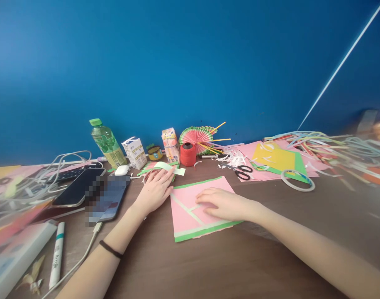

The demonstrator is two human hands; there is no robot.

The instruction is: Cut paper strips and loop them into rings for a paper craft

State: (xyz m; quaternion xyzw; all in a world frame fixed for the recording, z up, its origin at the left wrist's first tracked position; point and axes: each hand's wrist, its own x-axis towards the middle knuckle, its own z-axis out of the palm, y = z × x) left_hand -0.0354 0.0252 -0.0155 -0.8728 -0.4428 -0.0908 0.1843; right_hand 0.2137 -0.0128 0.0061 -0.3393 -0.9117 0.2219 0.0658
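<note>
- Blue wall (190, 66) fills your upper view; the brown table (152, 270) spreads below it.
- Your right forearm comes in from the lower right, the left from the bottom with a dark band (111, 249) above the wrist.
- The pink sheet (183, 224), green along two edges with pale strips across it, lies on the table just in front of you.
- To your right, a heap of coloured strips (320, 143) sits near pink, yellow and green papers (272, 155).
- Two phones lie left of your left hand, one dark (79, 187), one partly pixelated (112, 199).
- Your right hand (222, 203) rests on the sheet, palm down, fingers slightly bent, thumb apart.
- Your left hand (155, 189) reaches past the sheet's upper left corner, fingers extended over a pale green strip (165, 166); you cannot tell whether they pinch it.
- Beyond your hands, a row blocks the way to the wall: bottle (107, 143), white carton (134, 153), decorated box (170, 143), red spool (188, 155) and pleated fan (194, 135).
- Black-handled scissors (243, 172) and a ring of tape (297, 186) lie to the right.
- The marker (57, 255) at lower left reads "Acrylic"; print on the bottle and carton is too small to read.
</note>
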